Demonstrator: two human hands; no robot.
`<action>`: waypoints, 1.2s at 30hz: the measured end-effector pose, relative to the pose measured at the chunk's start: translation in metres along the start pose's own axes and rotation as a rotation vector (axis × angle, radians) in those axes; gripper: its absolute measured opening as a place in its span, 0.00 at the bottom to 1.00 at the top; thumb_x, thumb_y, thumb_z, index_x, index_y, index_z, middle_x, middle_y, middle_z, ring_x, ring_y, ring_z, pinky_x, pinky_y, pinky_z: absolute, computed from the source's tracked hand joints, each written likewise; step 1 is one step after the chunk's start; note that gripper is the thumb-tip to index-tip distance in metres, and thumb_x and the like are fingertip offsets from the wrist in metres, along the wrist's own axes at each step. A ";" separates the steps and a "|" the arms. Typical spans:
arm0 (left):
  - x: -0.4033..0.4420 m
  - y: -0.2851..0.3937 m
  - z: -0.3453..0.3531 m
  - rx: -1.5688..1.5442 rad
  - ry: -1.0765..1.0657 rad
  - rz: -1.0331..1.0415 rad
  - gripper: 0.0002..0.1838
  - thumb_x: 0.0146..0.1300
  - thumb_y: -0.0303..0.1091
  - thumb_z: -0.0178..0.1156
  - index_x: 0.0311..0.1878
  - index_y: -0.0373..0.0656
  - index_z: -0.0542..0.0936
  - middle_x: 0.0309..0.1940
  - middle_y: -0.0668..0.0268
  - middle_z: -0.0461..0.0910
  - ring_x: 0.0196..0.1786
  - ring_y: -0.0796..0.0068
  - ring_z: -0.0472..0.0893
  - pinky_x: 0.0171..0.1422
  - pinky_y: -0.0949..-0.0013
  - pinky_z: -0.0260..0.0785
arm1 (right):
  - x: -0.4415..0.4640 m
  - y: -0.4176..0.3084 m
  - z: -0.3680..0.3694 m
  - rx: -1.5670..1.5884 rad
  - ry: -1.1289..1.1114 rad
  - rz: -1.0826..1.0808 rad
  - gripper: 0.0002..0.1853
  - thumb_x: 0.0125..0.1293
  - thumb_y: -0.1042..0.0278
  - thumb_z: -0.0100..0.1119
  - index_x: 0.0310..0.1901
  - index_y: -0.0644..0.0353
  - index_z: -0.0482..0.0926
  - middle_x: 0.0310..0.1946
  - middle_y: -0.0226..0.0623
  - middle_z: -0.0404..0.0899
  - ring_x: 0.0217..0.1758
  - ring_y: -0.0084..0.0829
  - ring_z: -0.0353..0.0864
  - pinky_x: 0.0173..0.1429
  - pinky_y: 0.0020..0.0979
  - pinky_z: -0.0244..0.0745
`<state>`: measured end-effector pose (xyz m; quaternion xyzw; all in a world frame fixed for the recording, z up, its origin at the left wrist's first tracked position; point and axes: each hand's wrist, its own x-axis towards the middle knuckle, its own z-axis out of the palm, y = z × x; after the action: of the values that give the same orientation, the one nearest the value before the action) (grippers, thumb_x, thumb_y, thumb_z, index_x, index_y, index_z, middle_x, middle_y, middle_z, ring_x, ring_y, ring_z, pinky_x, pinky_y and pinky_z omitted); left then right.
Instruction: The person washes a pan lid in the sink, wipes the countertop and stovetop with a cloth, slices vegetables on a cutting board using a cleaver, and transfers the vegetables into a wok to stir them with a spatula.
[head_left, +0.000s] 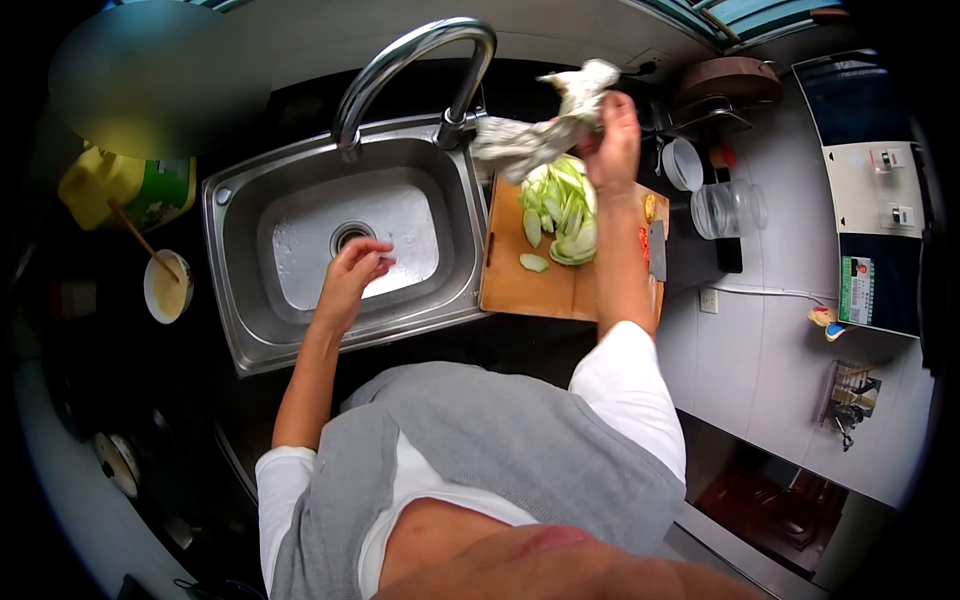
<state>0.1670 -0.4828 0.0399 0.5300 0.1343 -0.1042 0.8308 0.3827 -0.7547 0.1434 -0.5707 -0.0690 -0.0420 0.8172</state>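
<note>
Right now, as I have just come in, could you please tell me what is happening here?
A person is at a kitchen sink. Their right hand holds a crumpled, pale cloth near the back of a cutting board. The left hand is over the sink, apparently empty. Sliced green vegetables lie on the board.

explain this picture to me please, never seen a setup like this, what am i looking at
There is no machine here, just a person's two bare hands. The only picture comes from a camera worn on the head, looking forward and down. The right hand holds a crumpled whitish cloth, somewhat blurred, by the far end of a cutting board. Sliced pale-green vegetable and some red pieces lie on that board. The left hand is over the metal sink, seemingly holding nothing.
</note>
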 end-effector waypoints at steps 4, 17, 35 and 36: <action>-0.018 -0.031 -0.034 -0.083 0.228 -0.072 0.07 0.63 0.32 0.49 0.41 0.40 0.72 0.40 0.64 0.75 0.38 0.76 0.76 0.45 0.73 0.68 | 0.100 0.040 -0.106 -0.296 0.031 -0.202 0.06 0.63 0.66 0.51 0.37 0.58 0.72 0.28 0.27 0.72 0.31 0.19 0.72 0.30 0.22 0.70; -0.030 -0.053 -0.055 -0.129 0.496 -0.186 0.07 0.62 0.33 0.50 0.41 0.43 0.71 0.38 0.65 0.75 0.36 0.77 0.76 0.42 0.74 0.68 | 0.129 0.206 -0.045 -1.266 -0.387 -0.152 0.16 0.49 0.73 0.49 0.42 0.57 0.78 0.39 0.49 0.77 0.46 0.45 0.75 0.51 0.36 0.68; 0.096 0.041 -0.101 0.551 0.493 0.457 0.19 0.57 0.31 0.55 0.53 0.41 0.70 0.49 0.62 0.70 0.51 0.70 0.70 0.54 0.72 0.63 | 0.010 0.103 0.000 0.192 -0.033 0.263 0.16 0.57 0.77 0.44 0.49 0.64 0.66 0.46 0.41 0.72 0.50 0.37 0.73 0.55 0.39 0.68; 0.112 0.063 -0.097 0.806 0.510 0.496 0.23 0.54 0.33 0.56 0.55 0.44 0.68 0.54 0.55 0.66 0.56 0.61 0.67 0.57 0.65 0.61 | -0.018 0.100 0.019 0.212 -0.040 0.354 0.16 0.57 0.77 0.44 0.49 0.63 0.65 0.46 0.41 0.71 0.49 0.36 0.73 0.55 0.37 0.69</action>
<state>0.2816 -0.3716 0.0169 0.8311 0.1520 0.1838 0.5023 0.3787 -0.7030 0.0545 -0.4854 0.0122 0.1212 0.8657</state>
